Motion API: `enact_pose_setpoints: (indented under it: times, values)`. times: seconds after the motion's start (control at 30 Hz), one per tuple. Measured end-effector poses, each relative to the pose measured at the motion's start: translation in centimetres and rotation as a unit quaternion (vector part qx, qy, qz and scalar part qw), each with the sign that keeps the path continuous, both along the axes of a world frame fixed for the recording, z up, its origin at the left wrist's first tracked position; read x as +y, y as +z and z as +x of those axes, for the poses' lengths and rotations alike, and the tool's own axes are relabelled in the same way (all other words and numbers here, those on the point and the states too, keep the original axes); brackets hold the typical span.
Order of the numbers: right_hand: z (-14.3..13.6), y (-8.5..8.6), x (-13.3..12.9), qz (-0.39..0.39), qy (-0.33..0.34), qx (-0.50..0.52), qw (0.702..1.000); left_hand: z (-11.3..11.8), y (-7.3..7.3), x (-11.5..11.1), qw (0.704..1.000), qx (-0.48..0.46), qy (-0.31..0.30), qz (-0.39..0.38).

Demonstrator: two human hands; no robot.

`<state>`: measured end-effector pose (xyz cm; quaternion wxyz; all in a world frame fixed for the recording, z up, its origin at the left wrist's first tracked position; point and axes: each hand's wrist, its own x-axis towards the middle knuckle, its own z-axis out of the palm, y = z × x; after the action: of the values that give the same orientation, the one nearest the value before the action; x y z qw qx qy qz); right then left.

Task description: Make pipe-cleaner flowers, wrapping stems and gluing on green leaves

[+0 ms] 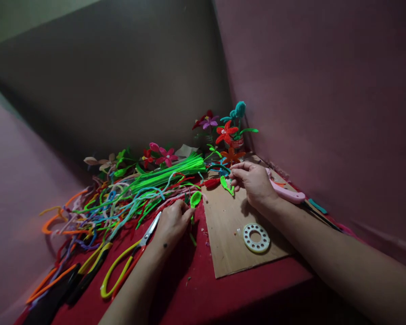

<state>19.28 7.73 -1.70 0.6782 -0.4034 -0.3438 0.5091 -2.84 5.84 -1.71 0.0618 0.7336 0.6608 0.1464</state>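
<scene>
Your left hand (174,219) pinches a leaf (196,199) left of the board (223,243); grip low. Over the board, what your right hand (252,183) holds is unclear.

Camera, head-worn, one: facing forward and down, view tilted; near range over red-covered table (237,291), left hand (172,222) and right hand (253,183) around mid-frame, pink wall (325,104) rising at right.
</scene>
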Motion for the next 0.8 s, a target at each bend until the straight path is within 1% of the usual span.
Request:
enact_pose_setpoints:
  times: [0.1, 0.2, 0.27, 0.33, 0.47, 0.53, 0.67, 0.8]
  values:
    - [0.4, 0.3, 0.2, 0.0, -0.023, 0.01, 1.0, 0.0, 0.8, -0.4, 1.0, 0.01, 0.002, -0.001]
    - [0.6, 0.6, 0.2, 0.002, -0.036, 0.015, 0.999, 1.0, 1.6, -0.9, 0.999, 0.013, -0.015, 0.043]
    - [0.6, 0.6, 0.2, 0.007, -0.042, 0.017, 0.999, 2.3, 2.1, -1.1, 0.995, -0.002, -0.067, 0.068]
    - [0.6, 0.7, 0.2, 0.014, -0.049, 0.019, 0.999, 4.0, 2.2, -1.0, 0.991, -0.012, -0.115, 0.06]
    - [0.9, 0.8, 0.3, 0.031, -0.069, 0.026, 0.997, 7.7, 1.8, 0.7, 0.991, -0.007, -0.129, 0.033]
    - [1.0, 0.9, 0.4, 0.04, -0.078, 0.031, 0.996, 9.1, 1.3, 2.1, 0.991, -0.016, -0.127, 0.023]
    - [1.1, 0.8, 0.4, 0.058, -0.083, 0.039, 0.994, 10.8, 0.4, 4.8, 0.997, -0.035, -0.059, 0.023]
    - [1.2, 0.8, 0.4, 0.06, -0.082, 0.036, 0.994, 11.7, -0.5, 6.4, 0.997, -0.076, -0.008, 0.015]
